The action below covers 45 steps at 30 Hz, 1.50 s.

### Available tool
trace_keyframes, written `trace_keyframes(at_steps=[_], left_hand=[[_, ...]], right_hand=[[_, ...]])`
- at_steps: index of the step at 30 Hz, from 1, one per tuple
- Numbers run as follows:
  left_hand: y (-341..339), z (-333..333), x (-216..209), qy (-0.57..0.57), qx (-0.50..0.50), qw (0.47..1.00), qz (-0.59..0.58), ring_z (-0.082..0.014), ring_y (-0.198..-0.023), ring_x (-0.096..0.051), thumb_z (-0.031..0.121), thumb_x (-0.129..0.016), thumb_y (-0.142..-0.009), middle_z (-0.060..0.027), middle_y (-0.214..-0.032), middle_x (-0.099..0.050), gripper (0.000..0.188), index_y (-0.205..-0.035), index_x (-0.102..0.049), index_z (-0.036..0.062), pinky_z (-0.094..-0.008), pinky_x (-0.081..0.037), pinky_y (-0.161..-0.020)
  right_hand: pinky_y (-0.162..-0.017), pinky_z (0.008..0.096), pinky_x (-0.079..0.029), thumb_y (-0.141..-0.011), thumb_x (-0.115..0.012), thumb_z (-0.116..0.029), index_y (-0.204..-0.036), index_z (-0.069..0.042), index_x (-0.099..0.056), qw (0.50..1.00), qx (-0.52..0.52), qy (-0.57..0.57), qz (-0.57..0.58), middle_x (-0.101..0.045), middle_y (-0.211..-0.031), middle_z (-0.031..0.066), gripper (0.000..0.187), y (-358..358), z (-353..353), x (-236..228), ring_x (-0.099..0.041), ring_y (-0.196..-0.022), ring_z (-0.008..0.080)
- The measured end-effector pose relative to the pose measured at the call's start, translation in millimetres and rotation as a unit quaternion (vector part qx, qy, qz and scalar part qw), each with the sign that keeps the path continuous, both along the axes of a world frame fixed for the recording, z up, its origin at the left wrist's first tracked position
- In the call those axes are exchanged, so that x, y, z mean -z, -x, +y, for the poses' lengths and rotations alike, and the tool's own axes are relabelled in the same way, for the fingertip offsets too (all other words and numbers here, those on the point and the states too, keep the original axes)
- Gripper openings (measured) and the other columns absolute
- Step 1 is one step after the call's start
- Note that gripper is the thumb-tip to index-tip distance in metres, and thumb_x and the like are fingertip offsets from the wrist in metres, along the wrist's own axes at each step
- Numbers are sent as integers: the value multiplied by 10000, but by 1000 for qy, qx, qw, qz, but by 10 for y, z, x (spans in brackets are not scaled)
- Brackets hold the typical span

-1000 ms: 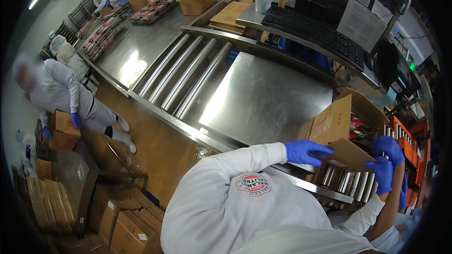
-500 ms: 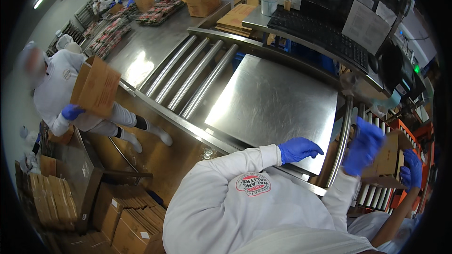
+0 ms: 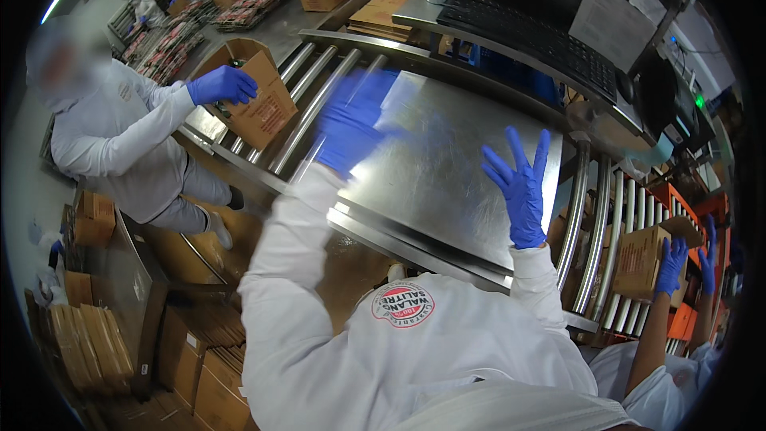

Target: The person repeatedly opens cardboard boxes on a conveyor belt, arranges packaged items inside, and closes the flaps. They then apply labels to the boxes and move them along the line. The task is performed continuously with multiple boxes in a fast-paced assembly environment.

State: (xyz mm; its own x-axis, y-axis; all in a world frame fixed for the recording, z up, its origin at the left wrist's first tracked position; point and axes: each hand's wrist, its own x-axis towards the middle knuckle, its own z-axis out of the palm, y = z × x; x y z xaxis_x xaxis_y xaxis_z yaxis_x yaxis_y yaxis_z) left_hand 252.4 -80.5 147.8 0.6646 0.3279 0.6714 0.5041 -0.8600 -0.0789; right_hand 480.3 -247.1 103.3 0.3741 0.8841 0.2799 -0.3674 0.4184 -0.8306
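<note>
My left hand (image 3: pixel 351 124), in a blue glove, is over the rollers (image 3: pixel 297 132) at the left edge of a flat steel plate (image 3: pixel 447 160). Motion smears its fingers, and nothing shows in it. Above the plate's right part my right hand (image 3: pixel 523 191), gloved in blue too, is open with spread fingers and holds nothing. To the left of my left hand, a co-worker in white grips an open brown carton (image 3: pixel 270 100) by its upper edge with a gloved hand (image 3: pixel 223 85). The carton is tilted at the rollers; its contents are mostly hidden.
On the right rollers (image 3: pixel 630 307), another person's gloved hands are at a brown carton (image 3: pixel 641 259). A shelf with a keyboard (image 3: pixel 535 40) and a mouse stands beyond the plate. Flattened cartons (image 3: pixel 383 16) lie at the back; stacked cartons (image 3: pixel 219 391) stand lower left.
My left hand has swung left, away from the plate's near edge. My right hand has come left over the plate, fingers spread. The co-worker has brought the carton to the rollers.
</note>
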Motion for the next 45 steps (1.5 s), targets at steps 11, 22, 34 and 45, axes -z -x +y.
trace_keyframes(at_steps=[11, 22, 34, 45], left_hand=[[347, 1707, -345, 524, -289, 784, 164, -253, -704, -638, 359, -664, -805, -120, -759, -619, 372, -940, -644, 13, -455, -493, -711], [-1519, 136, -178, 556, 74, 805, 193, -154, -459, -597, 359, -609, -869, -104, -598, -610, 413, -768, -620, -41, -288, -476, -460], [-727, -672, -571, 195, 427, 882, 43, -242, -624, -472, 46, -672, -758, -61, -680, -503, 424, -1168, -630, 143, -360, -385, -614], [63, -1094, 1825, 536, 108, 836, -57, -180, -767, -678, 129, -579, -868, -96, -904, -699, 172, -994, -688, 84, -304, -528, -703]], right_hand=[[-887, 343, -475, -963, -465, -251, -1223, -4, -521, 962, 184, 194, -47, -633, -1090, 147, 363, -854, -1239, 817, -621, -1014, 243], [-858, 311, -463, -944, -489, -239, -1162, -12, -583, 934, 258, 222, -110, -661, -903, 93, 328, -1043, -1219, 595, -632, -890, 175], [-1047, 632, -187, -844, -591, -289, -1458, -354, -187, 540, 462, 325, -624, -320, -1451, 163, 738, -3106, 433, 88, -278, -1353, 350], [-751, 430, -448, -768, -698, -247, -1426, -275, -317, 510, 501, 216, -665, -543, -888, 143, 761, -3217, 717, 11, -547, -826, 329]])
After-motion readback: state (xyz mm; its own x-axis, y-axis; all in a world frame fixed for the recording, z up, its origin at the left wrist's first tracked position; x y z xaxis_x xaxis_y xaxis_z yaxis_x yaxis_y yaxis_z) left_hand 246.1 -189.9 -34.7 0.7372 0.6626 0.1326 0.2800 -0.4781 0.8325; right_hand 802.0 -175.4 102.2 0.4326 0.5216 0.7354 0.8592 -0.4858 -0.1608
